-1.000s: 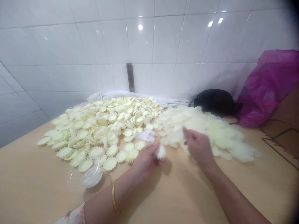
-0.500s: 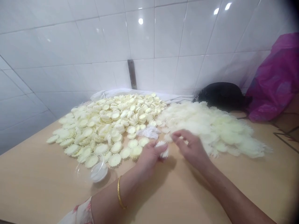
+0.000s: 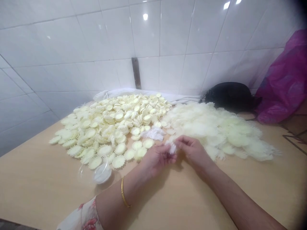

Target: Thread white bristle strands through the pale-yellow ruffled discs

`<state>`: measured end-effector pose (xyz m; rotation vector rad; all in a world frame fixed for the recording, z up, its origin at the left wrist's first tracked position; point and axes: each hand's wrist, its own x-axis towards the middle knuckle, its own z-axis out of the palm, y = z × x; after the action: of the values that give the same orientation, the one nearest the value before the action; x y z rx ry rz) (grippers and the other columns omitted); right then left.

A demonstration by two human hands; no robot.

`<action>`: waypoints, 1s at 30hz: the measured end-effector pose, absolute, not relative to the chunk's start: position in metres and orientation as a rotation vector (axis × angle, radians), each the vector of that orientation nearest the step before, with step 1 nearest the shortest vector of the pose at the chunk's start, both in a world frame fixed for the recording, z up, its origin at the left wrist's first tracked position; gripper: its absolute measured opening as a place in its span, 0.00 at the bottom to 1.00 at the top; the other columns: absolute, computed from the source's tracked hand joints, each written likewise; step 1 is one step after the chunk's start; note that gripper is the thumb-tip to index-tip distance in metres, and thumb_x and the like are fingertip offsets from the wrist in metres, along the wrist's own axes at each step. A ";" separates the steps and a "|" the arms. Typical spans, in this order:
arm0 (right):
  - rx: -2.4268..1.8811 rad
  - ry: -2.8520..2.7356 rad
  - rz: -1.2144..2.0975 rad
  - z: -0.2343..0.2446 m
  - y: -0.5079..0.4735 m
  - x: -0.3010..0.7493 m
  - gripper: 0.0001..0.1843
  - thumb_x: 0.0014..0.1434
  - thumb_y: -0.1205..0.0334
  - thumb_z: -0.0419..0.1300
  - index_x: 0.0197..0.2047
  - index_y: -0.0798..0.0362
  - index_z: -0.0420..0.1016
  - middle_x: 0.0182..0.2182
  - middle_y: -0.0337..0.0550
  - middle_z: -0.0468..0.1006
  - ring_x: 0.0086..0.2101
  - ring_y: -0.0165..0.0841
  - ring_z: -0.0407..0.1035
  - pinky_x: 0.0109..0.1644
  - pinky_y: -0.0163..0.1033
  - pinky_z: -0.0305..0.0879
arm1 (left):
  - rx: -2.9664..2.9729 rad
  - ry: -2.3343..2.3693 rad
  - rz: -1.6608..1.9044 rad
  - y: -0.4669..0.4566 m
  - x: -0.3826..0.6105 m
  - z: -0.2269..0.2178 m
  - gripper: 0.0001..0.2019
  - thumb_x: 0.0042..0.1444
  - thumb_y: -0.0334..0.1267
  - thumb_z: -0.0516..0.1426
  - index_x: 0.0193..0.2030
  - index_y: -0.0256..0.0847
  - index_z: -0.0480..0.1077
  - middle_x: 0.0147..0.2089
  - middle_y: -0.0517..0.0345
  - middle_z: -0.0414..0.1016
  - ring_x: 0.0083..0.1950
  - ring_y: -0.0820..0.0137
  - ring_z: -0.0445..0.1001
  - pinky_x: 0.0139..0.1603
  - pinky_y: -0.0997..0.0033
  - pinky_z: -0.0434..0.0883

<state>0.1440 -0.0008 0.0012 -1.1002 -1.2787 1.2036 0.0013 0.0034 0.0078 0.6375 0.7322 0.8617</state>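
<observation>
Both hands meet over the wooden table [image 3: 48, 179] and pinch one small white frilled piece [image 3: 172, 147] between them. My left hand [image 3: 155, 158] grips it from the left, with a gold bangle [image 3: 124, 196] on that wrist. My right hand [image 3: 192, 150] closes its fingertips on the same piece from the right. To the left lies a wide heap of pale yellow fluted round pieces [image 3: 110, 127]. A heap of thin white frilled pieces [image 3: 216, 131] lies just behind and right of my right hand.
A small clear plastic cup [image 3: 102, 172] lies near the left forearm. A crumpled white scrap [image 3: 153, 133] sits between the heaps. A black bag [image 3: 230, 95] and a magenta plastic bag [image 3: 285, 80] rest against the white tiled wall [image 3: 96, 48].
My right hand drew back from the white heap and came left to meet my left hand; both now pinch the white piece. The view tilted slightly down.
</observation>
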 end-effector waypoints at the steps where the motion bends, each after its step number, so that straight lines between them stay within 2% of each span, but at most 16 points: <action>1: -1.113 -1.267 1.190 0.000 0.001 0.145 0.16 0.48 0.48 0.61 0.24 0.54 0.71 0.20 0.36 0.71 0.26 0.30 0.66 0.33 0.38 0.62 | 0.639 0.759 0.872 0.003 0.001 0.008 0.02 0.50 0.28 0.56 0.28 0.33 0.66 0.22 0.57 0.68 0.23 0.75 0.69 0.26 0.77 0.67; 8: -1.153 -1.151 1.208 -0.003 0.002 0.142 0.17 0.48 0.47 0.61 0.23 0.54 0.70 0.18 0.35 0.68 0.23 0.29 0.62 0.31 0.36 0.59 | 0.731 0.848 0.914 0.001 0.002 0.011 0.04 0.47 0.27 0.58 0.28 0.34 0.66 0.23 0.57 0.70 0.23 0.73 0.71 0.25 0.75 0.66; 12: -1.184 -1.065 1.152 -0.006 0.006 0.145 0.19 0.46 0.46 0.62 0.22 0.55 0.69 0.17 0.35 0.66 0.21 0.28 0.59 0.27 0.35 0.56 | 0.722 0.809 0.964 0.000 0.001 0.011 0.05 0.43 0.29 0.62 0.26 0.34 0.68 0.26 0.55 0.73 0.26 0.73 0.71 0.27 0.75 0.67; 15: -1.241 -1.099 1.089 -0.005 0.007 0.148 0.18 0.49 0.46 0.60 0.23 0.54 0.69 0.18 0.35 0.66 0.21 0.28 0.59 0.26 0.34 0.56 | 0.727 0.764 0.984 0.001 -0.001 0.009 0.06 0.41 0.31 0.63 0.27 0.34 0.71 0.28 0.54 0.74 0.28 0.73 0.72 0.31 0.74 0.68; 19: -1.240 -1.442 0.956 0.002 0.000 0.143 0.14 0.54 0.51 0.55 0.27 0.52 0.71 0.25 0.40 0.71 0.28 0.33 0.65 0.30 0.37 0.61 | 0.775 0.742 0.963 0.001 0.000 0.008 0.09 0.41 0.32 0.64 0.31 0.32 0.74 0.30 0.52 0.75 0.30 0.72 0.72 0.34 0.73 0.68; 23: -1.276 -1.580 0.610 0.009 -0.008 0.135 0.11 0.57 0.57 0.51 0.37 0.50 0.71 0.35 0.44 0.73 0.35 0.35 0.67 0.37 0.39 0.62 | 0.693 0.844 1.013 -0.001 0.003 0.012 0.07 0.40 0.30 0.63 0.28 0.30 0.72 0.27 0.51 0.74 0.28 0.71 0.72 0.33 0.71 0.67; 26: -1.266 -1.621 0.483 0.011 -0.011 0.133 0.11 0.59 0.56 0.50 0.34 0.51 0.70 0.33 0.44 0.73 0.34 0.35 0.67 0.38 0.39 0.61 | 0.636 0.873 1.054 -0.002 0.004 0.016 0.06 0.42 0.31 0.62 0.28 0.31 0.70 0.26 0.51 0.73 0.26 0.72 0.70 0.30 0.72 0.66; 30: -1.303 -1.632 0.559 0.011 -0.010 0.133 0.12 0.55 0.52 0.54 0.29 0.51 0.69 0.29 0.43 0.74 0.32 0.36 0.67 0.37 0.39 0.62 | 0.689 0.854 1.079 -0.003 0.003 0.015 0.08 0.41 0.34 0.63 0.23 0.32 0.69 0.24 0.53 0.70 0.28 0.73 0.69 0.32 0.73 0.65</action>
<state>0.1329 -0.0101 0.0106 -1.3033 -1.6319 0.5587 0.0031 -0.0027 0.0149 0.6886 0.8539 1.0791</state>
